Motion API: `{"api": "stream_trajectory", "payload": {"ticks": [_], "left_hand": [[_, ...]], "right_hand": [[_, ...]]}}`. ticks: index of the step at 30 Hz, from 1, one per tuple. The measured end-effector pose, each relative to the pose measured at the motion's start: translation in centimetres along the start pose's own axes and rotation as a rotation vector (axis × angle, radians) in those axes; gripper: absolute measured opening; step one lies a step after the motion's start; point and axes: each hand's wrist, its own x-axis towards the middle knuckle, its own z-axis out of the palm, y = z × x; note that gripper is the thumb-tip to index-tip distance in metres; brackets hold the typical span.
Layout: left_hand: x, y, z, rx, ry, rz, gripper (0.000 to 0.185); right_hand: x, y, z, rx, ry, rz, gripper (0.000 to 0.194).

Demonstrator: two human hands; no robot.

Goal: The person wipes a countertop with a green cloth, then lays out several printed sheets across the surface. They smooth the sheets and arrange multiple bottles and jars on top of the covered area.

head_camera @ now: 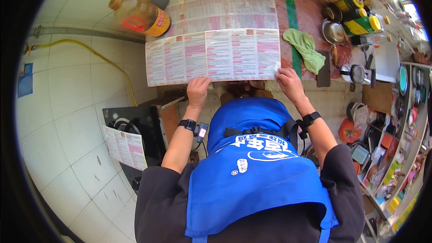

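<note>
A wide printed paper sheet (219, 55) lies along the front edge of the counter, its dense columns marked in pink and red. My left hand (198, 89) grips its near edge left of the middle, fingers bunched over the rim. At the near right corner, my right hand (288, 79) pinches the sheet between thumb and fingers. A small whitish piece (277, 65) shows at that corner; I cannot tell what it is. Behind the sheet, similar printed sheets (219, 5) cover the counter and look glossy.
Two large plastic bottles, one with an oil-coloured filling (143, 17), stand back left. Right of the sheets are green tape (293, 17), a green cloth (305, 49), a dark phone-like slab (323, 69) and a small pan (333, 32). Another printed sheet (125, 146) rests on a black appliance (152, 135).
</note>
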Motion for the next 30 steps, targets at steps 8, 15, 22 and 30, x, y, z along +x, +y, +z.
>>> {"api": "stream_trajectory", "payload": {"ticks": [8, 15, 22, 30], "left_hand": [[0.4, 0.5, -0.4, 0.017, -0.023, -0.016, 0.022], [2.1, 0.9, -2.1, -0.103, -0.254, -0.082, 0.015], [4.0, -1.0, -2.0, -0.156, -0.444, -0.017, 0.021], [8.9, -0.3, -2.8, 0.009, -0.794, -0.102, 0.011]], "right_hand": [[0.5, -0.6, -0.2, -0.027, -0.04, -0.034, 0.023], [1.6, -1.8, -1.1, -0.046, -0.216, 0.072, 0.031], [2.8, -0.7, -0.5, -0.132, -0.296, 0.13, 0.013], [3.3, -0.6, -5.9, 0.295, -0.171, 0.15, 0.029]]}}
